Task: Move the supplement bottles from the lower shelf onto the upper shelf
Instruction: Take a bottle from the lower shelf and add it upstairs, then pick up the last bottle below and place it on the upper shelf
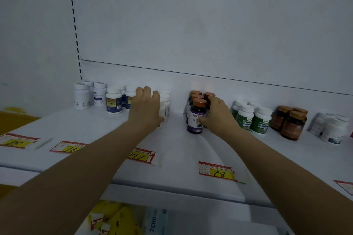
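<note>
Reaching forward with both bare arms, a person works at a white upper shelf (99,131) that fills the middle of the view. The left hand (146,109), at about 11 o'clock from the frame's centre, lies palm-down with fingers curled over the caps of a cluster of white supplement bottles (165,106); whether it truly grips one cannot be told, since the hand hides the contact. The right hand (217,114), at about 1 o'clock, is wrapped around a dark bottle at the right side of a group of purple-labelled bottles with copper caps (197,116), thumb pressed to the front bottle's label. At 9 o'clock of the left hand stand blue-labelled white bottles (114,101) and, further left, plain white bottles (82,96). At 3 o'clock of the right hand stand green-labelled bottles (252,117), then amber bottles (291,122), then more white bottles (333,129) near the frame edge. All bottles are upright near the back panel. Red-and-yellow price tags (216,171) lie along the shelf's front edge. At 6 o'clock, the lower shelf shows yellow packaging (118,219).
</note>
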